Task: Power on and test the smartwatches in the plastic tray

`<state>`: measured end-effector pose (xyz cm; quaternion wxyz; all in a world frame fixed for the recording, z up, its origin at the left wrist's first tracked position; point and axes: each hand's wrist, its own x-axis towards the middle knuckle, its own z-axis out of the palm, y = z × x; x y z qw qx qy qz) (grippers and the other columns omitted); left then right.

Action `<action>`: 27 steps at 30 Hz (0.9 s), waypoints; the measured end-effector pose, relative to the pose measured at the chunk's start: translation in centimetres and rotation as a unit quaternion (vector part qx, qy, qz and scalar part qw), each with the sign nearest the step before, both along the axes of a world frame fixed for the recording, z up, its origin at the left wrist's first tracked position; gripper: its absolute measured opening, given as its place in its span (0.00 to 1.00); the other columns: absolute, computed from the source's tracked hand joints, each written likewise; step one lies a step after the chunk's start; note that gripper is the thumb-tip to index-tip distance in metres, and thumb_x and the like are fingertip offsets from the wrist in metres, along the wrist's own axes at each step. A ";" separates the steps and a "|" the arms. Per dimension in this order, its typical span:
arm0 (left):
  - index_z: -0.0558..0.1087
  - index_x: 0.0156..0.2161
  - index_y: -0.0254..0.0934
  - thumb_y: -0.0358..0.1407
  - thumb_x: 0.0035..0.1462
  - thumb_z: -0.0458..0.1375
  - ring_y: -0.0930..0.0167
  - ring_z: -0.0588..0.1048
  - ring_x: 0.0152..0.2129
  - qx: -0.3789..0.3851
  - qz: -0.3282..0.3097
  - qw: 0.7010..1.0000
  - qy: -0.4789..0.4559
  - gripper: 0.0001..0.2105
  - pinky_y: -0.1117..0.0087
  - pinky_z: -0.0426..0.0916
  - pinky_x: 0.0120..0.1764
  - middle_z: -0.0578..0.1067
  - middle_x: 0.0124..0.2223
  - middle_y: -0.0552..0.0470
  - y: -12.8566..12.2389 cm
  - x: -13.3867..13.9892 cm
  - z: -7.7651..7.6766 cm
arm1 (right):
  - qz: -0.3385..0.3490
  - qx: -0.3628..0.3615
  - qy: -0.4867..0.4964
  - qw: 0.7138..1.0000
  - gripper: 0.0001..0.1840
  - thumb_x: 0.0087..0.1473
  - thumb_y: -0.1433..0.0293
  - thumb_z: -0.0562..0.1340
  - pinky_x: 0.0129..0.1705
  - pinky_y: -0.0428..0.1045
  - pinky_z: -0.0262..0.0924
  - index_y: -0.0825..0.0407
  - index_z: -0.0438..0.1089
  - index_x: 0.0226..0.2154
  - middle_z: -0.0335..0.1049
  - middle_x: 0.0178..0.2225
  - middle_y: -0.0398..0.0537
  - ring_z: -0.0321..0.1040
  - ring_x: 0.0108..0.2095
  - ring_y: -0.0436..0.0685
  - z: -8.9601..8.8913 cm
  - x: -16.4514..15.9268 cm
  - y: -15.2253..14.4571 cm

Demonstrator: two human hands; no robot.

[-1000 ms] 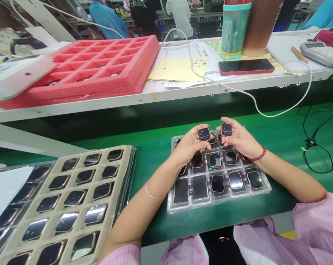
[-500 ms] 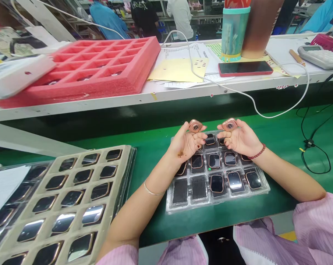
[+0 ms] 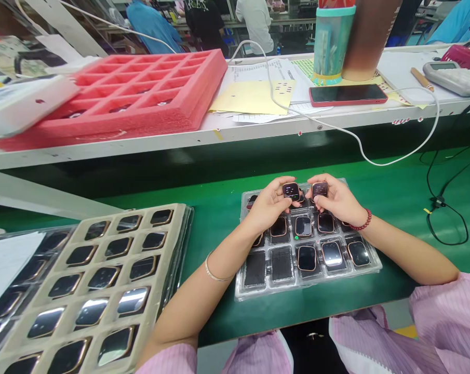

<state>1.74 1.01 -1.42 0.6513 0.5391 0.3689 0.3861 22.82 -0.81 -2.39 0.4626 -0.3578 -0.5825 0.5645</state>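
At the left of the matte green bench point(image 3: 215, 210) lies a beige moulded tray point(image 3: 171, 231) bearing rows of gold-rimmed, rounded-square watch cases point(image 3: 161, 217) with black glass. Beside it the left forearm, ringed by a thin pale bangle point(image 3: 207, 266), slants forward and inward to the left hand point(image 3: 269, 206), whose thumb and fingers pinch a small dark watch with lit marks point(image 3: 291, 191) by its rim. Below both hands sits a clear plastic pocketed tray point(image 3: 305, 280) holding more such cases. Just right of the first watch, the right hand point(image 3: 341, 200) clasps a second lit dark watch point(image 3: 319, 190), its thumb lapping the lower part of the glass; a dark red beaded bracelet point(image 3: 367, 222) circles that wrist. The hands mirror each other near the tray's far edge, knuckles outward, both screens tipped toward the wearer. The step in hand looks like comparing the displays, too small to read; setting either watch down would call for squaring it to a pocket, then loosening the pinch.
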 end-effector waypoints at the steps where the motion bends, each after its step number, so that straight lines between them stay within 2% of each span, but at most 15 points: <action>1: 0.67 0.55 0.36 0.26 0.50 0.62 0.72 0.80 0.32 0.003 -0.001 1.000 0.005 0.25 0.76 0.68 0.28 0.77 0.44 0.48 0.0 0.0 0.0 | -0.002 0.015 -0.011 1.000 0.21 0.51 0.76 0.66 0.26 0.44 0.67 0.51 0.65 0.48 0.73 0.36 0.44 0.67 0.26 0.47 0.0 0.0 -0.1; 5: 0.68 0.55 0.36 0.27 0.51 0.62 0.71 0.80 0.33 0.015 -0.005 1.000 0.011 0.24 0.76 0.68 0.28 0.78 0.46 0.46 0.0 -0.1 0.0 | -0.003 0.048 -0.039 0.998 0.19 0.51 0.75 0.64 0.27 0.45 0.65 0.51 0.65 0.47 0.72 0.36 0.45 0.67 0.29 0.49 0.0 -0.2 -0.3; 19: 0.71 0.51 0.35 0.31 0.53 0.62 0.70 0.80 0.32 0.029 -0.009 0.999 0.022 0.19 0.75 0.68 0.29 0.79 0.43 0.47 -0.2 -0.1 0.0 | -0.001 0.091 -0.063 0.994 0.16 0.54 0.73 0.63 0.35 0.49 0.65 0.51 0.64 0.46 0.72 0.35 0.46 0.71 0.35 0.53 0.1 -0.2 -0.4; 27: 0.70 0.52 0.36 0.31 0.53 0.62 0.70 0.79 0.32 0.032 -0.015 0.999 0.025 0.20 0.74 0.68 0.29 0.79 0.43 0.47 -0.2 -0.1 0.1 | -0.001 0.095 -0.059 0.994 0.16 0.53 0.75 0.63 0.33 0.48 0.64 0.52 0.65 0.46 0.72 0.35 0.46 0.70 0.34 0.52 0.0 -0.2 -0.5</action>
